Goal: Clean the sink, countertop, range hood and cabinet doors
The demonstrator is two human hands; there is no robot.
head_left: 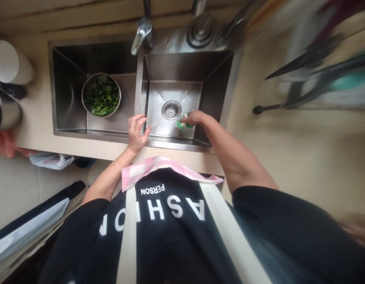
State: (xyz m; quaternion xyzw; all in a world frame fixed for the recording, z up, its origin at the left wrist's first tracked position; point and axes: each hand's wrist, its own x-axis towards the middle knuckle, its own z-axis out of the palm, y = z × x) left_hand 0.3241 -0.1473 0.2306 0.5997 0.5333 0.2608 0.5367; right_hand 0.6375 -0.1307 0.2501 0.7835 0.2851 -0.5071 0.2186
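Observation:
My right hand [196, 117] reaches down into the right sink basin [158, 92], its fingers closed on a green-and-white scrub cloth [182, 122]. The cloth is pressed near the basin floor, just right of the round drain [171, 110]. Blur hides its exact make. Over the front rim, by the divider between the basins, is my left hand [137, 133]; its fingers are loosely bent and apart, with nothing in them. A round bowl [120, 94] of green leaves [102, 96] stands in the left basin [70, 90].
The faucet [142, 34] rises behind the divider, its lever angled toward the left basin. A round metal fitting [200, 30] sits on the back ledge. White and metal containers [12, 63] stand at the left. A dark rack arm [274, 107] juts in from the right.

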